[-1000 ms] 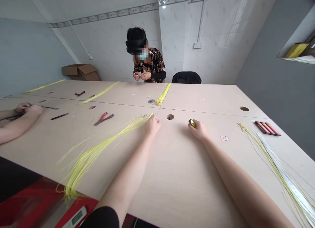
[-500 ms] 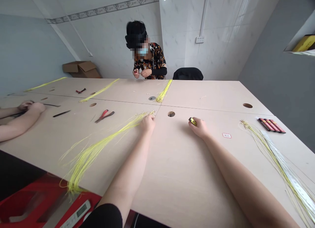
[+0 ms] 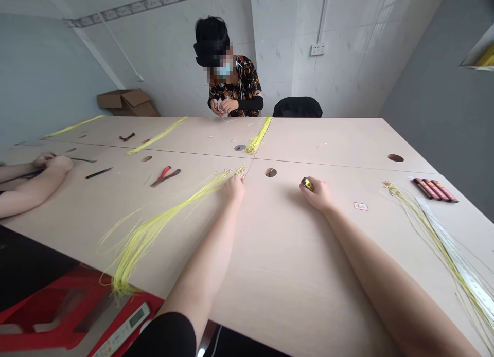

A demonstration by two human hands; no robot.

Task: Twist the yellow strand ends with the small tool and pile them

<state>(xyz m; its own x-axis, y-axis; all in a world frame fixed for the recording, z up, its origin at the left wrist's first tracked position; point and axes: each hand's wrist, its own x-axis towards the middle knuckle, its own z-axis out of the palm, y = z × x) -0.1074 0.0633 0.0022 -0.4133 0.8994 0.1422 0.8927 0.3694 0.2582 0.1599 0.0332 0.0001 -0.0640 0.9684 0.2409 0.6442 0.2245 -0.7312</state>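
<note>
A loose bundle of thin yellow cords (image 3: 170, 216) lies slantwise on the table, its knotted ends fanned out at the far end. My left hand (image 3: 234, 186) rests there with its fingers curled down on the cords; its fingertips are hidden. My right hand (image 3: 320, 192) is closed round a small yellow-and-black object (image 3: 307, 183), held a little apart from the cords to their right. Only one end of that object shows, so its kind is unclear.
Red-handled pliers (image 3: 165, 176) and a black pen-like tool (image 3: 99, 173) lie left. Several red-and-black sticks (image 3: 435, 190) and another cord bundle (image 3: 419, 218) lie right. A cable hole (image 3: 270, 172) is between my hands. Co-workers sit opposite (image 3: 235, 84) and left (image 3: 50, 174).
The camera view has shifted slightly. Both my hands stay in nearly the same places on the table. The co-worker opposite has brought their hands closer together.
</note>
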